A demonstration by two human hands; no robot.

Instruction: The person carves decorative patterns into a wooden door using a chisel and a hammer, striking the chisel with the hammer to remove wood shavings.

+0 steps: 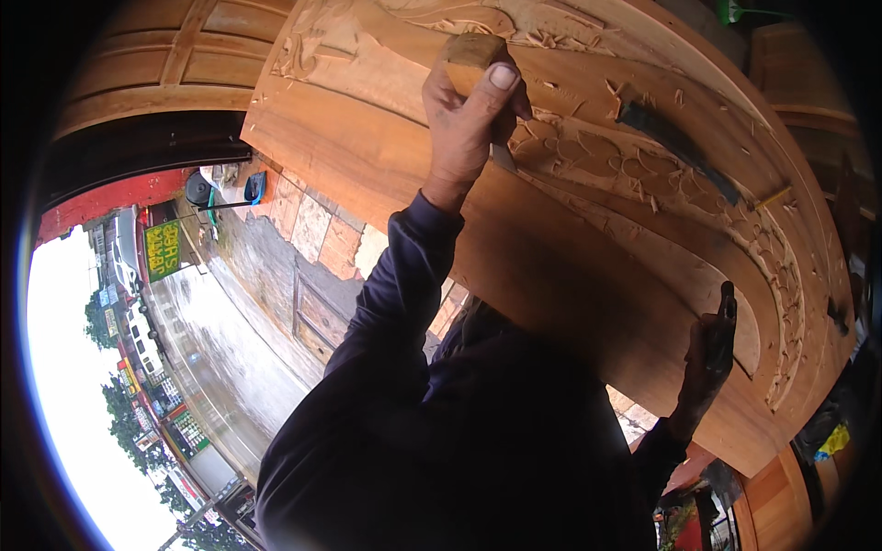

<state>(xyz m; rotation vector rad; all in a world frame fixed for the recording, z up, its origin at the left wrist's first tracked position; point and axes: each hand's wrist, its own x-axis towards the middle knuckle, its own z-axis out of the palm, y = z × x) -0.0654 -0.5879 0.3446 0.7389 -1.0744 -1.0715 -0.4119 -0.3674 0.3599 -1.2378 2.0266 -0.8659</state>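
Observation:
My left hand (464, 115) is closed round a wooden-handled chisel (473, 52), the thick handle end standing up past my thumb. A pale metal blade (503, 157) shows below the hand, at the carved wooden panel (358, 147). The blade's tip is hard to make out. Farther right, my right hand (703, 367) is in shadow over the panel's near right part. Its fingers are closed round a dark tool (728, 312) whose kind I cannot make out. Carved leaf and scroll relief (597, 156) runs along the panel near my left hand.
A long black tool (680, 151) and a thin yellow stick (770, 197) lie on the panel among curled wood shavings (551, 39). A panelled wooden piece (175, 46) stands at upper left. Left are tiled paving (312, 225), a blue dustpan (255, 188) and a street with vehicles.

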